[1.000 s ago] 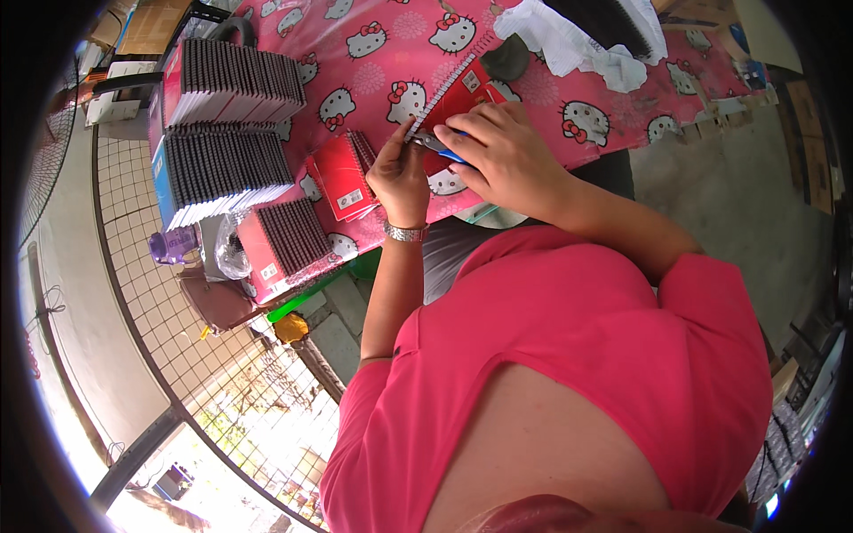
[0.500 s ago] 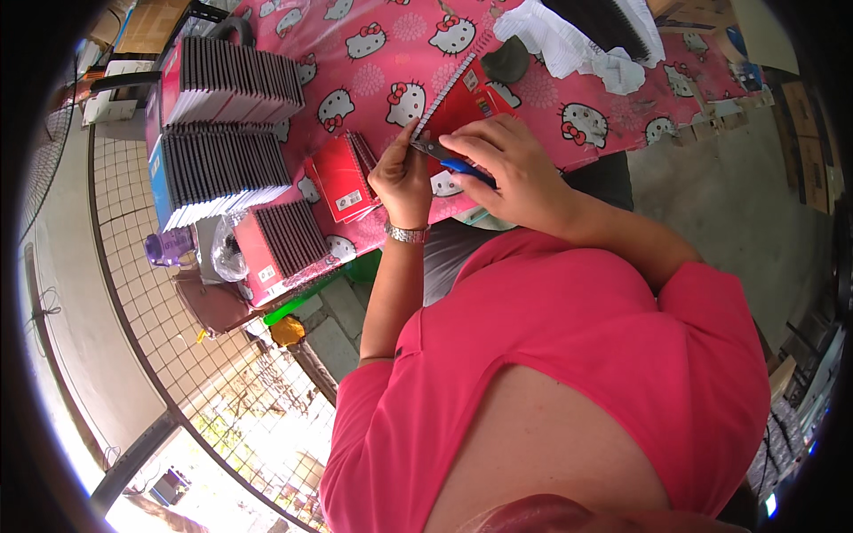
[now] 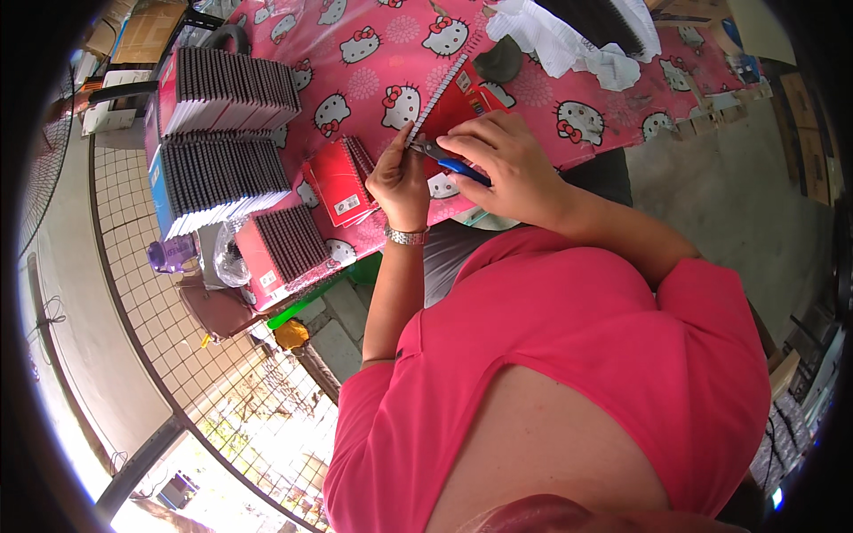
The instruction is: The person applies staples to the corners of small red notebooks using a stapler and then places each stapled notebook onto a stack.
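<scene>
A red spiral notebook (image 3: pixel 451 108) lies slanted on the table, its white-edged coil side facing left. My left hand (image 3: pixel 400 185), with a metal watch on the wrist, is closed on the near end of that coil edge. In my right hand (image 3: pixel 514 167) are blue-handled pliers (image 3: pixel 464 170), their jaws against the coil end beside my left fingertips. Whether the jaws grip the wire is too small to tell. Left of my left hand, a few red spiral notebooks (image 3: pixel 334 185) lie in a low pile. A dark grey rounded piece (image 3: pixel 498 59) touches the notebook's far end.
Tall rows of spiral notebooks (image 3: pixel 222 173) stand at the table's left, with a shorter row (image 3: pixel 283 242) nearer me. Crumpled white paper (image 3: pixel 560 44) lies at the back right on the pink patterned tablecloth (image 3: pixel 362 84). A wire mesh panel (image 3: pixel 133 231) borders the left side.
The view has shifted slightly. Both hands keep their hold, and the pliers stay at the coil's near end with little visible movement.
</scene>
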The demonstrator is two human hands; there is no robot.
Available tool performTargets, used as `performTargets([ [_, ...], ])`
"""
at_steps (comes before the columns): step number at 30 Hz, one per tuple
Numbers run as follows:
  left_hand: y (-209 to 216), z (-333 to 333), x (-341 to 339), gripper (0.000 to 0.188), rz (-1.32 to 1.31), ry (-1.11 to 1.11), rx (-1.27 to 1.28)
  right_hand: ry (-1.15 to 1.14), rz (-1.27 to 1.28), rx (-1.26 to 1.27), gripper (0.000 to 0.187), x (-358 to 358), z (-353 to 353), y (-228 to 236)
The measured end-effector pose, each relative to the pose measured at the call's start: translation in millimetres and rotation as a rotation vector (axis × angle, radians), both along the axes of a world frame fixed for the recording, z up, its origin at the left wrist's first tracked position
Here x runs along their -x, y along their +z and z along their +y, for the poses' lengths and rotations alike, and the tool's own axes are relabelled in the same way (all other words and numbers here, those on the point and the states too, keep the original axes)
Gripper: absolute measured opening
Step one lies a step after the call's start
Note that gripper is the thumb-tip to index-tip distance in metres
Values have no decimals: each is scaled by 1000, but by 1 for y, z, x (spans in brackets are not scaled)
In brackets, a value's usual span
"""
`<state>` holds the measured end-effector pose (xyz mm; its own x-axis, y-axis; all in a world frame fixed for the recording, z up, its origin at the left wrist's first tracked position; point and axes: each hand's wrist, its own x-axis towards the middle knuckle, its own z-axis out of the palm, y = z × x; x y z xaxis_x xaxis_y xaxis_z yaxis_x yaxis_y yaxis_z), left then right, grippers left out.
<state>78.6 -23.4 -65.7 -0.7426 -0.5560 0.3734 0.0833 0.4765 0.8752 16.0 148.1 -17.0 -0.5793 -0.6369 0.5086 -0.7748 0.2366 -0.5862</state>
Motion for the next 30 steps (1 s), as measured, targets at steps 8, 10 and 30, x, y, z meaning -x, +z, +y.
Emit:
performTargets([
  [8, 0, 1, 0, 28, 6, -6, 39, 227, -1148, 133, 38, -1, -5, -6],
  [10, -2, -2, -1, 29, 28, 4, 66, 161, -1039, 125, 39, -7, -7, -1],
  [30, 2, -5, -5, 32, -49, -13, 73, 59, -232, 45, 38, 3, -6, -4],
])
